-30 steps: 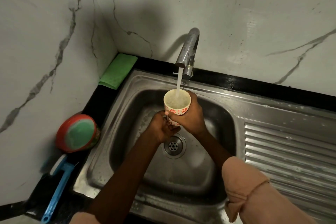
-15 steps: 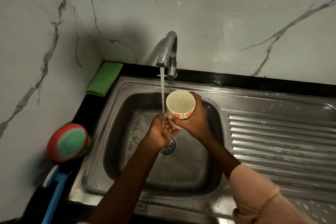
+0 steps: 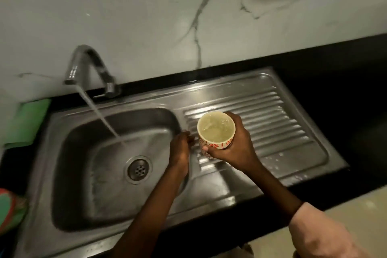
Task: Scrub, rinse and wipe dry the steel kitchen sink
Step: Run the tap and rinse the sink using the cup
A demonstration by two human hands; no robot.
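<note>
The steel sink fills the left half of the view, its basin rim running all round a drain set at the basin's right. The ribbed draining board joins it on the right and ends against a black counter, which leaves open room beyond the board's right edge and along the near rim.

The right hand holds a cup with red flower marks above the board's left end, fingers and thumb curled round its wall; the cup stands upright and is full of cloudy water. The left hand hangs over the strip between basin and board, just beside the cup; its fingertips are blurred, so I cannot tell whether they are apart or together.

The tap at the back rim runs, its stream slanting into the basin and landing left of the drain. A green cloth lies on the counter at the sink's back left corner, and a red and green round thing shows at the left edge. Marble wall rises behind.

0.5 s ago the cup was held over the basin beside the stream, with the left hand at its base; now the cup has shifted right over the board, clear of the water.
</note>
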